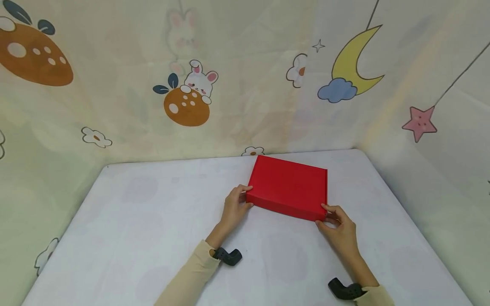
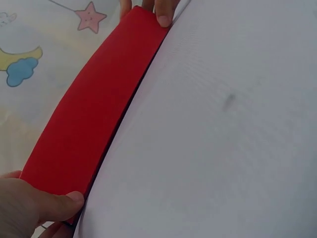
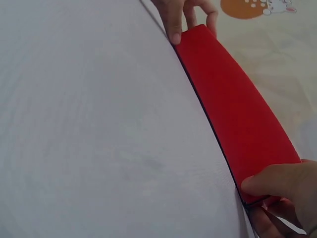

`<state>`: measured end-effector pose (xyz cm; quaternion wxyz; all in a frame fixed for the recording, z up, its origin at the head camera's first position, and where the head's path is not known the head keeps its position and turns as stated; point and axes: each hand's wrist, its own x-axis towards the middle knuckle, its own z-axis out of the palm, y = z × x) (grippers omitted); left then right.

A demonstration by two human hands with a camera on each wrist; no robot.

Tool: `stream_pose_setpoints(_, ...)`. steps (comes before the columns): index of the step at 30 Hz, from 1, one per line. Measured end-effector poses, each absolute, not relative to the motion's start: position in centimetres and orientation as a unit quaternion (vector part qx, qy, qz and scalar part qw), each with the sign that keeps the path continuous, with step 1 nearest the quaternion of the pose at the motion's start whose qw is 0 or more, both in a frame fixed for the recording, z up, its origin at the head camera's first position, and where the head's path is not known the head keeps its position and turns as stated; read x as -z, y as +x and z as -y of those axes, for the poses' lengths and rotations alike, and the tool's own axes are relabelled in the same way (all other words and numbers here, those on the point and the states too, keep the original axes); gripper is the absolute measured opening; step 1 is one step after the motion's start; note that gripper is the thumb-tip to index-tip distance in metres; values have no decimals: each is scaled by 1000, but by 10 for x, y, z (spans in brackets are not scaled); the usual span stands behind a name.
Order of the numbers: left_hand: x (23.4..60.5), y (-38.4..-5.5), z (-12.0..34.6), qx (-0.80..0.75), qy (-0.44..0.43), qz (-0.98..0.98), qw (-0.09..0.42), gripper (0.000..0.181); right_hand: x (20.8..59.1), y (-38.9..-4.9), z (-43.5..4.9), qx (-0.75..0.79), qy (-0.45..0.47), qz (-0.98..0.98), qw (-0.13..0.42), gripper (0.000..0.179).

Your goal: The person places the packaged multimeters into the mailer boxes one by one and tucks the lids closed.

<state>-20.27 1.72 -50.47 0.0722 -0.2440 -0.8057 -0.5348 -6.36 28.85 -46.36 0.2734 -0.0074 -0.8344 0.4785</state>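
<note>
A flat red box [image 1: 289,185], its lid closed, sits toward the back of the white table, turned slightly askew. My left hand [image 1: 235,207] grips its near left corner, with the thumb on the front side and a finger over the top edge. At the near right corner my right hand [image 1: 338,227] holds the box the same way. The left wrist view shows the front side of the box [image 2: 96,109], with the left thumb [image 2: 62,206] against its end. In the right wrist view, the right thumb [image 3: 272,181] presses the front side near the bottom edge.
The white tabletop [image 1: 134,221] extends around the box on all sides. Behind it and at both sides hang cloth walls [image 1: 245,106] printed with rabbits, a moon and a star. A black wrist strap mount [image 1: 228,256] sits on the left wrist, another [image 1: 344,290] on the right.
</note>
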Motion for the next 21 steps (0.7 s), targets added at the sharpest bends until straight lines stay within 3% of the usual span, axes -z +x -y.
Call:
stream_pose_setpoints(7,503,-202,-17,515,-239,817,97,49,479,-73,-293,-503,-9,816,284,50)
stream_pose_setpoints(11,499,-210,-18,516,-253,815,76,50,492,-83,-307,-489,-12,832,262,52)
stream_pose_setpoints(15,490,-217,-15,492,-263,829,32,52,481,-81,-313,-407,-16,888,213,48)
stream_pose_setpoints(18,482,-216,-9,440,-252,862,8,66,471,-79,-315,-344,-18,922,178,58)
stream_pose_setpoints(21,473,-212,-3,359,-251,899,18,95,464,-81,-313,-296,-4,941,163,78)
